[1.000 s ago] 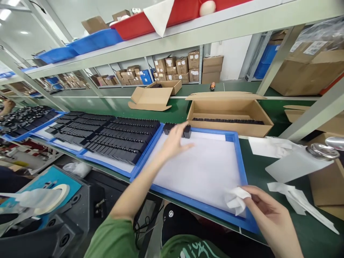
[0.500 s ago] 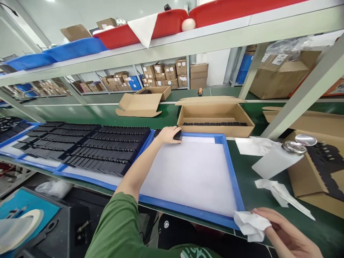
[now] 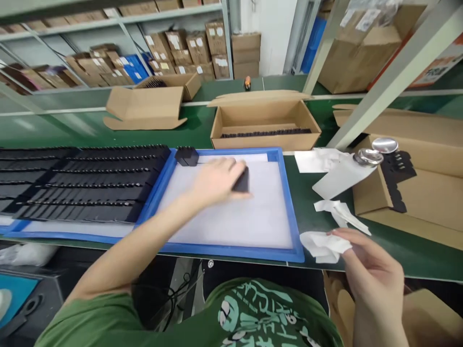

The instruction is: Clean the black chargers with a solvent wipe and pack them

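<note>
My left hand, a little blurred, is closed around a small black block above the white-lined blue tray. In that tray's far left corner sit a couple of similar black blocks. By the tray's near right corner, my right hand pinches a crumpled white wipe between thumb and fingers. Two more white wipes, one loose and crumpled and one flat, lie beyond it around a white pump bottle with a metal top.
To the left, another blue tray holds rows of black blocks. An open cardboard box with a row of black pieces stands behind my tray. Another open box is at the right. A slanted shelf post rises at the back right.
My left hand has come from the tray's far left corner toward its middle, carrying a black block. The right hand still holds the wipe. The view has tilted downward.
</note>
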Tool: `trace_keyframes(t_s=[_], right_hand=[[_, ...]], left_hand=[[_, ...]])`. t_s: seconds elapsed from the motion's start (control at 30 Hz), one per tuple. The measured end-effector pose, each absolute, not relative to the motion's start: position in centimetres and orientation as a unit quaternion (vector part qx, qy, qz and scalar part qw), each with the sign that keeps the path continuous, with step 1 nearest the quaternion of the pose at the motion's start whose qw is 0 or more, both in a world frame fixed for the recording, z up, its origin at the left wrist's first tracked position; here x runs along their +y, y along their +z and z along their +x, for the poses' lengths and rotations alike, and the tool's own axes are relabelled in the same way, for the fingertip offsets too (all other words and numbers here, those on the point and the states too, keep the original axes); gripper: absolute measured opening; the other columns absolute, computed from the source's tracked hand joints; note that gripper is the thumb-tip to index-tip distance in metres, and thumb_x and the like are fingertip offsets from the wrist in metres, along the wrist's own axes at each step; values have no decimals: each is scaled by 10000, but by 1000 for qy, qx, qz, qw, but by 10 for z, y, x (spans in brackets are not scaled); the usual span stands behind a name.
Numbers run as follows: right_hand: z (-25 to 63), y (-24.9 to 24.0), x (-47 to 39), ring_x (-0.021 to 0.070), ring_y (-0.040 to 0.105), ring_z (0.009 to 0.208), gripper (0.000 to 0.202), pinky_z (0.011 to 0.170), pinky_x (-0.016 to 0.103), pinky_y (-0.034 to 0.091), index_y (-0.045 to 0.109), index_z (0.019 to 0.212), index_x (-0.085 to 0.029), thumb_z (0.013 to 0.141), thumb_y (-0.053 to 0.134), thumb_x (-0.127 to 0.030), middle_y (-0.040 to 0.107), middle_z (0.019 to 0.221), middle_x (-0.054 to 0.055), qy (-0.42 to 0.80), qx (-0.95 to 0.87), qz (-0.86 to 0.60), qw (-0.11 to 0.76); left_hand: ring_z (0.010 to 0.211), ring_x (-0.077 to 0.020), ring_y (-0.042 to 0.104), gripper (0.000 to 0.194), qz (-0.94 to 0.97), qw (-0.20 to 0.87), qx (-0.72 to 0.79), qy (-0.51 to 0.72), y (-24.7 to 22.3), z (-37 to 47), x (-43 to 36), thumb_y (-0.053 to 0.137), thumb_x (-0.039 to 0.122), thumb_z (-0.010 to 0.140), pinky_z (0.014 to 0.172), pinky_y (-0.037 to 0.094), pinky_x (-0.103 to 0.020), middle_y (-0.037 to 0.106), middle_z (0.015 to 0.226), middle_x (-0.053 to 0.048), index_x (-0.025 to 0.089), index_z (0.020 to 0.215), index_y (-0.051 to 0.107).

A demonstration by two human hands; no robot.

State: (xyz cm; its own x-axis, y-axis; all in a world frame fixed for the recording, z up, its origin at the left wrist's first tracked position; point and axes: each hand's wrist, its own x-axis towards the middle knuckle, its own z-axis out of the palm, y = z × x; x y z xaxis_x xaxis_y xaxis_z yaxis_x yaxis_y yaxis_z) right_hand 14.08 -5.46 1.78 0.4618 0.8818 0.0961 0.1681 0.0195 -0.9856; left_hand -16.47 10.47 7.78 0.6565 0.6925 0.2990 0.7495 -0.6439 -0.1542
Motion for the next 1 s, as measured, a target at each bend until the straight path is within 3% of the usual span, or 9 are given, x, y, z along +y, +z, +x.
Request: trace_keyframes(t_s=[0.13,0.27,0.37,0.47,0.57,0.67,0.8,0.87,1.0], right_hand=[[148,21,-55,295,676,958,191,786,461,571,779,887,-378,752,738,-249,719,985,35,286,-422,-627,589],[147,22,-56,253,668,943,159,751,392,543,784,895,-351,819,710,-233,717,942,35,263,-492,-604,569],[143,20,-58,229,660,963,217,771,370,525,779,942,-362,842,694,-189,708,968,30,276,-528,-587,548],[141,18,-59,233,651,1005,241,766,372,514,771,933,-367,872,637,-176,686,1040,36,297,-543,-590,519],[142,15,-57,234,618,1061,277,800,367,500,765,891,-327,892,551,-151,638,1115,53,318,-579,-581,475],[140,13,-51,230,589,1031,250,783,353,484,736,848,-256,909,500,-200,592,1132,80,365,-605,-533,466],[128,12,-41,209,586,974,84,688,301,495,626,928,-241,872,622,-180,588,1071,77,368,-591,-522,492],[122,12,-37,179,611,909,271,640,272,517,550,1041,-269,841,651,-115,588,1114,69,406,-569,-503,508],[117,13,-34,100,636,724,421,610,236,542,479,1103,-292,812,687,-70,592,1174,44,484,-522,-451,538]], left_hand=[[710,-232,615,738,-930,103,-333,-113,47,-119,24,511,801,842,608,439,-345,639,822,-73,121,1106,624],[689,-248,627,694,-913,85,-377,-130,21,-97,-3,600,712,853,590,445,-362,650,818,-98,67,1108,615],[952,-334,671,855,-900,44,-404,-158,23,-104,-5,603,748,822,809,517,-438,682,1082,-191,39,1292,517],[1301,-384,545,1038,-862,-83,-442,-236,29,-124,-7,626,792,760,1079,443,-513,561,1401,-211,130,1497,317],[1406,-343,476,1069,-788,-228,-485,-303,24,-139,-12,717,721,747,1140,428,-494,476,1512,-153,262,1563,203],[1414,-324,476,1033,-774,-291,-474,-304,13,-140,-14,793,609,753,1150,435,-478,484,1518,-115,309,1563,225],[1360,-304,525,924,-800,-272,-455,-282,14,-131,-11,804,537,779,1150,437,-471,558,1451,-92,293,1525,317],[1380,-318,494,829,-822,-232,-443,-271,22,-128,-8,793,487,812,1179,393,-507,594,1415,-104,245,1487,377],[1368,-336,480,661,-867,-168,-408,-232,35,-126,-2,762,406,862,1206,309,-560,662,1336,-102,174,1410,475]])
